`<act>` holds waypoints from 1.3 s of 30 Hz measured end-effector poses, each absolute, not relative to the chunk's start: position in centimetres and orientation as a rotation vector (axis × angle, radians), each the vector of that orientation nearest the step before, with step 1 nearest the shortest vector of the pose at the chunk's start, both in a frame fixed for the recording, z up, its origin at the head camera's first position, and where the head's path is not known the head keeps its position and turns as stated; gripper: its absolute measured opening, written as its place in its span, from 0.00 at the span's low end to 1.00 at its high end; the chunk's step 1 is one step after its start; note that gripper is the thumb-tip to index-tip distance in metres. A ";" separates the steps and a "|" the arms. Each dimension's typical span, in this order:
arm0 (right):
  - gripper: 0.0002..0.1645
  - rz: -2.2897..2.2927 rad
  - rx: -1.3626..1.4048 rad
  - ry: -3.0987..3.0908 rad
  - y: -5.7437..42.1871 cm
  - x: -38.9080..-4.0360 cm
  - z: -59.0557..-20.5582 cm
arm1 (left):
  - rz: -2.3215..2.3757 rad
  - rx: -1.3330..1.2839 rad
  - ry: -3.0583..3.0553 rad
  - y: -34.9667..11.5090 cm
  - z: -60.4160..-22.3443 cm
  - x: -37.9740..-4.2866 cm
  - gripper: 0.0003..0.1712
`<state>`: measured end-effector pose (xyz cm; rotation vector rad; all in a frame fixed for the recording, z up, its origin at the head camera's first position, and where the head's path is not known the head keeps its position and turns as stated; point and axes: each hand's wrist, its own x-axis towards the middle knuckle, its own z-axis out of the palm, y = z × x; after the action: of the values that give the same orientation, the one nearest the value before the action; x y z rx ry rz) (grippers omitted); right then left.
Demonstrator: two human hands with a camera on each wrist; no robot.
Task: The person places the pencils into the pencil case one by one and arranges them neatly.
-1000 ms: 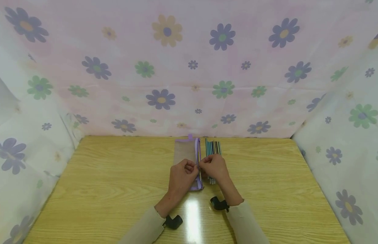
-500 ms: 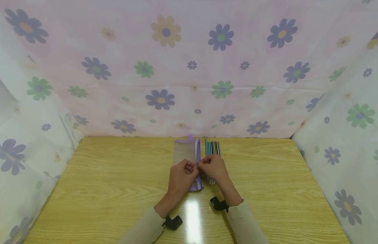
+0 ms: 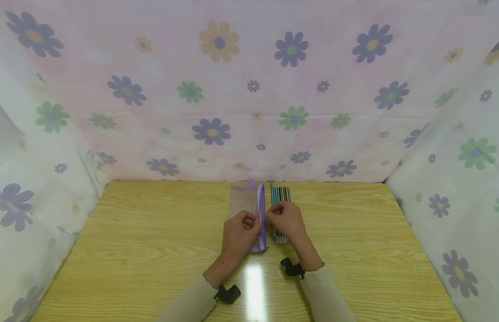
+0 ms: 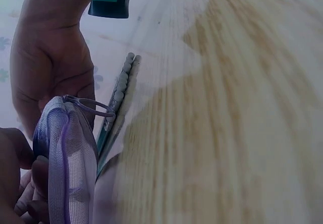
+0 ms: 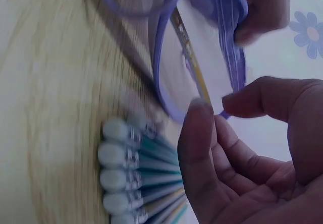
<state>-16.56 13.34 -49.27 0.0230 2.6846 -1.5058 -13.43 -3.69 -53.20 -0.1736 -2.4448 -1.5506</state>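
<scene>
A mesh pencil case [image 3: 243, 199] with purple trim lies on the table, its zipper side facing right and spread apart. My left hand [image 3: 242, 232] grips the case by its opening edge. In the right wrist view a yellow pencil [image 5: 191, 57] lies inside the opening, one end overlapped by my right fingertips. My right hand [image 3: 287, 219] is just right of the case, fingers bent with a small gap between the fingertips [image 5: 199, 113]. Several pencils [image 3: 282, 193] lie in a row beneath and beyond it, their white eraser ends toward me.
The wooden table [image 3: 152, 232] ends at a flowered cloth backdrop [image 3: 249, 89], with cloth on both sides too. Black wrist cameras [image 3: 228, 294] stick out from both sleeves. A purple loop [image 5: 144, 9] hangs from the case's end.
The yellow pencil, earlier visible along the case's zipper edge, has gone into the opening. My right hand has drawn back to the right, off the case; my left hand stays in place.
</scene>
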 end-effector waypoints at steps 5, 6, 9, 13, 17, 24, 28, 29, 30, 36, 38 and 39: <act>0.06 -1.387 0.098 2.808 14.6 -16.9 -49.4 | -1.562 -0.179 -2.413 -3.7 -53.2 -13.4 0.04; 0.06 -1.375 0.115 2.818 14.9 -17.0 -49.4 | -1.563 -0.179 -2.408 -3.7 -53.2 -13.3 0.04; 0.06 -1.355 0.160 2.829 15.6 -17.2 -49.5 | -1.568 -0.180 -2.395 -3.7 -53.3 -13.3 0.04; 0.07 -1.314 0.189 2.858 16.5 -17.3 -49.6 | -1.576 -0.177 -2.385 -3.7 -53.4 -13.3 0.04; 0.08 -1.253 0.217 2.903 17.2 -17.4 -49.6 | -1.582 -0.174 -2.378 -3.7 -53.4 -13.3 0.04; 0.10 -1.112 0.282 2.924 18.1 -17.5 -49.7 | -1.582 -0.165 -2.381 -3.7 -53.3 -13.3 0.04; 0.11 -1.067 0.308 2.909 18.2 -17.6 -49.9 | -1.576 -0.160 -2.383 -3.7 -53.3 -13.3 0.04; 0.12 -1.059 0.315 2.906 18.2 -17.6 -49.9 | -1.577 -0.159 -2.383 -3.7 -53.3 -13.2 0.04; 0.12 -1.055 0.323 2.900 18.2 -17.6 -49.9 | -1.578 -0.159 -2.382 -3.7 -53.3 -13.3 0.04; 0.22 -0.999 0.367 2.894 18.0 -17.5 -49.9 | -1.581 -0.160 -2.375 -3.8 -53.1 -13.2 0.04; 0.27 -0.965 0.372 2.896 17.8 -17.4 -49.8 | -1.579 -0.161 -2.372 -3.8 -53.0 -13.2 0.04; 0.29 -0.953 0.378 2.893 17.7 -17.4 -49.8 | -1.579 -0.162 -2.371 -3.8 -53.0 -13.2 0.04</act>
<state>-17.35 17.66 -49.80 0.3780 2.8934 -0.9532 -13.17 -3.79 -52.98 -0.1616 -2.3712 -1.5789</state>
